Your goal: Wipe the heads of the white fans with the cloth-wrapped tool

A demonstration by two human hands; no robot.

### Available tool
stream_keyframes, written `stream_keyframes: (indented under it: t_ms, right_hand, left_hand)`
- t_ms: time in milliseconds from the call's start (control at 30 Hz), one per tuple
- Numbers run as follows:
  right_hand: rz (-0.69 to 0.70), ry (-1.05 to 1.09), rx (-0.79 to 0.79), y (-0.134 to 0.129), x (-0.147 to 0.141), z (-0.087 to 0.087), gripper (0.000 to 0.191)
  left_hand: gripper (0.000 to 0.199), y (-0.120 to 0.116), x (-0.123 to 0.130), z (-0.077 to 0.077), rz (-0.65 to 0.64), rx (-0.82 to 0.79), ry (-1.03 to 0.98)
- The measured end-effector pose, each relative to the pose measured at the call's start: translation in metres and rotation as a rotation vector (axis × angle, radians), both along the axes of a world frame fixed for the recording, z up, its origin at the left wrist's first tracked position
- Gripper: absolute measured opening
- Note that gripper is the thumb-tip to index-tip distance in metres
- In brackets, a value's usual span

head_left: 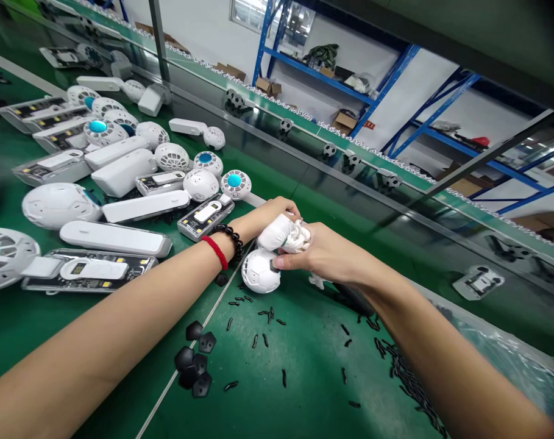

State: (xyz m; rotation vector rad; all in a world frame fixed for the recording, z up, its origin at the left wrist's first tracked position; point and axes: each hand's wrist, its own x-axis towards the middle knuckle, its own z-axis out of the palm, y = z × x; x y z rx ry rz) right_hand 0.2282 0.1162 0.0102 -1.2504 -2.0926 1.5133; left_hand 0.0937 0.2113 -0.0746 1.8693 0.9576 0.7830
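My left hand (283, 207) reaches past a white ball-shaped fan head (261, 271) at the centre; its fingers are mostly hidden behind a bunched white cloth (283, 233). My right hand (304, 250) is closed, its thumb pressed on a small black piece at the right side of the ball. The white cloth bulges out between the two hands, against my right fingers. Black pentagon pieces (194, 366) lie in a cluster nearer to me, and small black strips (265, 339) are scattered on the green table (313, 378).
Many white handheld fans (134, 206) crowd the left side. A heap of black strips (407, 372) lies beneath my right forearm, beside clear plastic (509, 360). Beyond runs a dark conveyor (277, 143) with black-and-white balls (329, 150).
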Motion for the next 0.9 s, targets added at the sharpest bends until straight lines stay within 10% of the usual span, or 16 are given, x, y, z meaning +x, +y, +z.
stream_keyframes:
  t_ms: [333,433,667,900]
  right_hand:
    - [-0.133,-0.095,0.095,-0.012,0.010,0.001,0.021]
    - [-0.318,-0.111,0.441,-0.031,0.022,0.010,0.031]
    - [-0.281,-0.399,1.068,-0.075,0.029,0.000,0.056]
    - [-0.156,-0.609,0.876,-0.077,0.007,-0.006,0.068]
  left_hand:
    - [0.011,-0.007,0.002,0.008,0.052,0.020,0.019]
    - [0.011,-0.008,0.001,0.008,0.055,0.039,0.013]
    - [0.017,-0.001,0.003,-0.001,0.079,0.022,-0.003]
    - [0.018,-0.004,0.004,0.003,0.101,0.043,0.089]
